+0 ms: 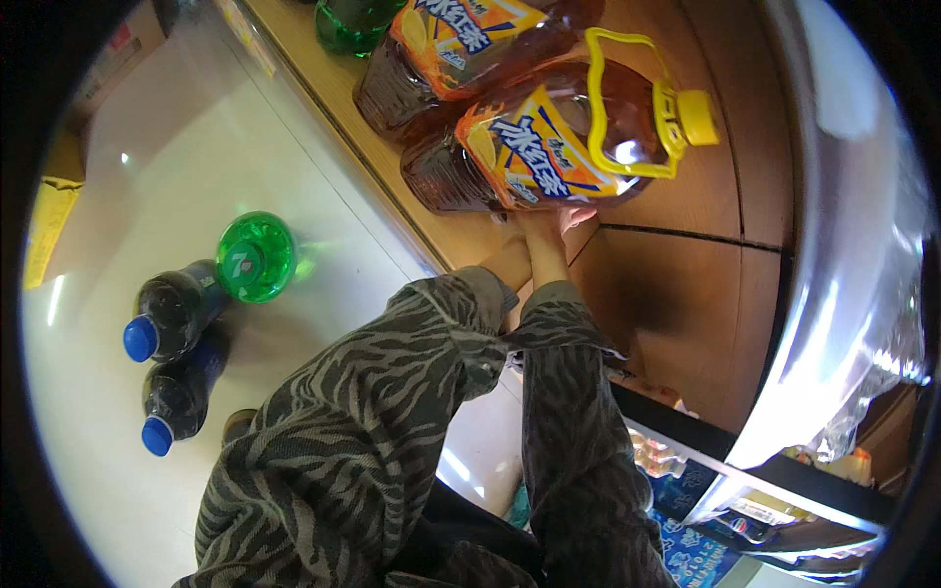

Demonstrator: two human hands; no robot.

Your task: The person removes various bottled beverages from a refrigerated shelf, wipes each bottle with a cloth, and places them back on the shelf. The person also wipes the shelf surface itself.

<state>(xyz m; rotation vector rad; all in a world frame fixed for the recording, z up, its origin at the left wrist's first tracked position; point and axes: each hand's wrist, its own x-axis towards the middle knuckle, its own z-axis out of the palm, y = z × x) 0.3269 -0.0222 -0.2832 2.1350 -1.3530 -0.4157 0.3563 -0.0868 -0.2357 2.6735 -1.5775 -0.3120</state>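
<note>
A large bottle of iced tea [544, 147] with a yellow cap and a yellow carrying handle stands on a wooden shelf. Against its near side are both my hands, mostly hidden by the bottle. My left hand [509, 219] shows only a small part near the bottle's lower end. My right hand [562, 219] shows its wrist and part of the fingers beside the label. Whether the fingers grip the bottle cannot be told. A second iced tea bottle [470, 44] stands right beside the first, and a green bottle [353, 26] is beyond it.
On the pale floor [323, 242] to the left stand a green soda bottle [256, 257] and two dark bottles with blue caps [141, 338]. A yellow box [51, 228] lies at the far left. Shelves with packaged goods [757, 514] are at the lower right, near clear plastic wrap [845, 411].
</note>
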